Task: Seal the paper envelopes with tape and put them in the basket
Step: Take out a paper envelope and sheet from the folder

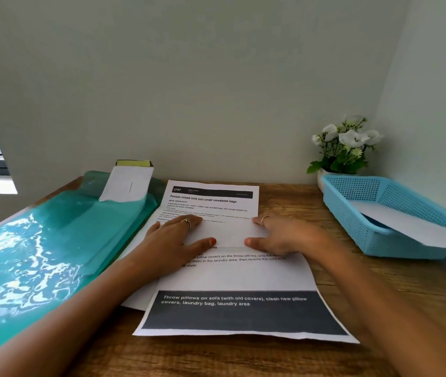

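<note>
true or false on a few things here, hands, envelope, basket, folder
1. Both hands, left and right, press on a white envelope. True.
2. The blue basket is on the left. False: it is on the right, with a white envelope in it.
3. The envelope lies on printed sheets. True.
4. The green folder is in the basket. False: it lies on the table, left.

You see: basket (357, 213) light blue, mesh-patterned | folder (53, 240) teal, glossy | printed sheet (232, 278) white with dark grey band | table (352, 270) brown wood grain | flowers (349, 137) white
</note>
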